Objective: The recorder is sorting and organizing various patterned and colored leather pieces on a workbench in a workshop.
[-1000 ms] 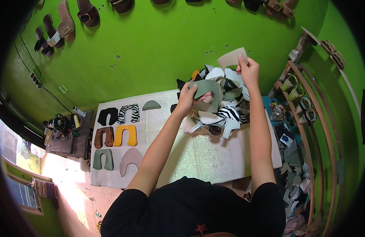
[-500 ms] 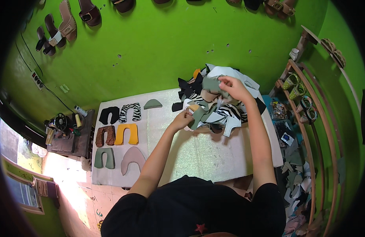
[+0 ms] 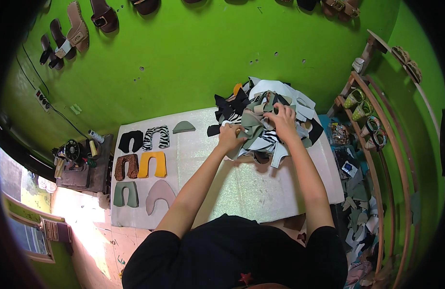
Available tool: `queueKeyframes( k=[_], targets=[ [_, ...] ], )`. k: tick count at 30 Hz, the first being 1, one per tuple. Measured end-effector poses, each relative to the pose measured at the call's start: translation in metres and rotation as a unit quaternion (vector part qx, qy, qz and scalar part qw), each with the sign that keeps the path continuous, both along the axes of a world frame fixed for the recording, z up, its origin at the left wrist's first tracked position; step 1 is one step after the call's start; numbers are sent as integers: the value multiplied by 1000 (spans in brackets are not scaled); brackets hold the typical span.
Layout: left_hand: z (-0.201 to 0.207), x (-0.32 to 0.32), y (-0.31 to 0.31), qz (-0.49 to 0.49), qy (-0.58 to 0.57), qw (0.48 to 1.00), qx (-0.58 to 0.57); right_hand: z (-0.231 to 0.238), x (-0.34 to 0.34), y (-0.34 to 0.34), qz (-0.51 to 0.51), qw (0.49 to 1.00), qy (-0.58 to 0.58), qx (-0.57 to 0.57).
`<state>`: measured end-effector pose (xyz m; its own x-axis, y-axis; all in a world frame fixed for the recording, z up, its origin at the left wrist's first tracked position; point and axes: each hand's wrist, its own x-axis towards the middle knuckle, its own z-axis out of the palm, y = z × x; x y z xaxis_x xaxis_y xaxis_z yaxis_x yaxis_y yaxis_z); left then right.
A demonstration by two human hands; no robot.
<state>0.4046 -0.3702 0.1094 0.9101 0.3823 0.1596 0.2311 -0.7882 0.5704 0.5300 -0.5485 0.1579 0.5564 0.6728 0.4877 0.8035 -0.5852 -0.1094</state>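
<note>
A heap of cut leather-like scraps (image 3: 275,143) in white, black, green, beige and zebra print lies at the table's back right. My left hand (image 3: 230,138) is at the heap's left side, its fingers closed on a sage-green scrap (image 3: 252,126). My right hand (image 3: 283,123) is on the heap's top, fingers apart and curved down against the scraps, with no piece plainly gripped. Stacks of U-shaped pieces stand at the table's left: black (image 3: 132,140), zebra (image 3: 156,137), brown speckled (image 3: 126,166), yellow (image 3: 153,164), green (image 3: 126,193) and pink (image 3: 159,195). Behind them lies a green half-round piece (image 3: 184,126).
The pale table (image 3: 222,188) stands against a green wall. At the left is a sewing machine (image 3: 72,153) with thread spools. A wooden rack (image 3: 371,159) holding sandals rises at the right, above more scraps (image 3: 359,219) on the floor. Sandals (image 3: 78,29) hang on the wall.
My right hand has come down onto the heap from above, and the green piece it held up is no longer in it. My left hand has moved slightly right and farther into the scraps.
</note>
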Motion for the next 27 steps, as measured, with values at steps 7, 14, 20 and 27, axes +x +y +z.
queueKeyframes(
  k=[7,14,20,27],
  targets=[
    [-3,-4,22,-86,-60,970,-221,0,12,-5,31,997,-56,-33],
    [29,-36,44,-73,-163,797,-577,27,14,-15,68,996,51,38],
    [53,-69,51,-59,-230,745,-623,82,-22,4,154,913,292,241],
    [69,-112,58,-49,-188,829,-525,120,-111,26,188,944,251,101]
  ],
)
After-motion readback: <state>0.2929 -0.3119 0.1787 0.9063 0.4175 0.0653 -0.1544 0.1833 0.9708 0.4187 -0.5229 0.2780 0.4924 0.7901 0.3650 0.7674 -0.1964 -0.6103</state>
